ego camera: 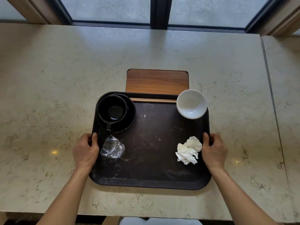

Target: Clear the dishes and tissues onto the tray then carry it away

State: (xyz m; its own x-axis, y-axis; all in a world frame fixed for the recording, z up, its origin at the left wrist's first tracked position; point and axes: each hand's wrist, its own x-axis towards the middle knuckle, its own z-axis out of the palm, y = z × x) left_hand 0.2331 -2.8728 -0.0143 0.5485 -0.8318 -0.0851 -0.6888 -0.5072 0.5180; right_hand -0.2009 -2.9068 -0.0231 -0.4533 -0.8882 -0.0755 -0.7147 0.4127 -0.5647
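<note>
A dark brown tray (151,159) sits over the marble table in front of me. My left hand (85,151) grips its left rim and my right hand (214,149) grips its right rim, thumbs on top. On the tray, a black cup (112,109) stands on a black saucer (128,117) at the far left. A white bowl (191,103) rests at the far right corner. Wooden chopsticks (152,100) lie along the far rim. A crushed clear plastic cup (112,148) lies beside my left thumb, and a crumpled white tissue (189,150) beside my right thumb.
A wooden board (157,81) is set into the marble table (48,95) just beyond the tray. A dark-framed window (159,12) runs along the table's far edge. A second table slab (285,95) adjoins on the right.
</note>
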